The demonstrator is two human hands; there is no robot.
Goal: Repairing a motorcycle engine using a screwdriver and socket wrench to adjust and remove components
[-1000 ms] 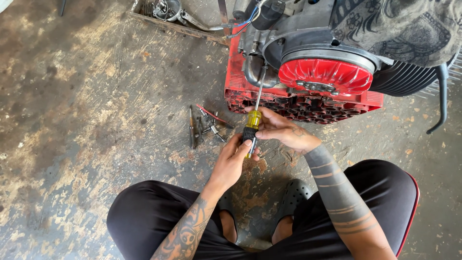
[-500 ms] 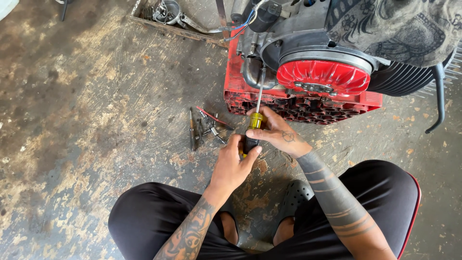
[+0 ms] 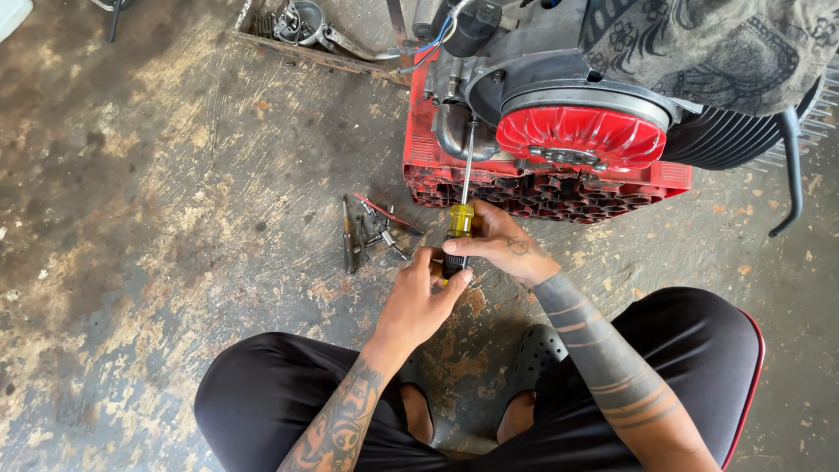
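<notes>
A screwdriver point(image 3: 460, 220) with a yellow-and-black handle points up at a grey engine point(image 3: 524, 65) that rests on a red plastic crate point(image 3: 437, 170). Its long shaft reaches the engine's lower left side. My right hand point(image 3: 500, 246) wraps the handle from the right. My left hand point(image 3: 419, 301) presses against the handle's butt end from below. A red finned fan wheel point(image 3: 581, 135) sits on the engine's front face.
Small tools point(image 3: 371, 227), pliers among them, lie on the stained concrete floor just left of my hands. A wooden tray with metal parts point(image 3: 306, 26) lies at the top. A patterned cloth point(image 3: 717, 48) covers the engine's right. My crossed legs in black trousers fill the bottom.
My left hand has closed in on the handle's end. The screwdriver stays set against the engine, and the view has barely shifted.
</notes>
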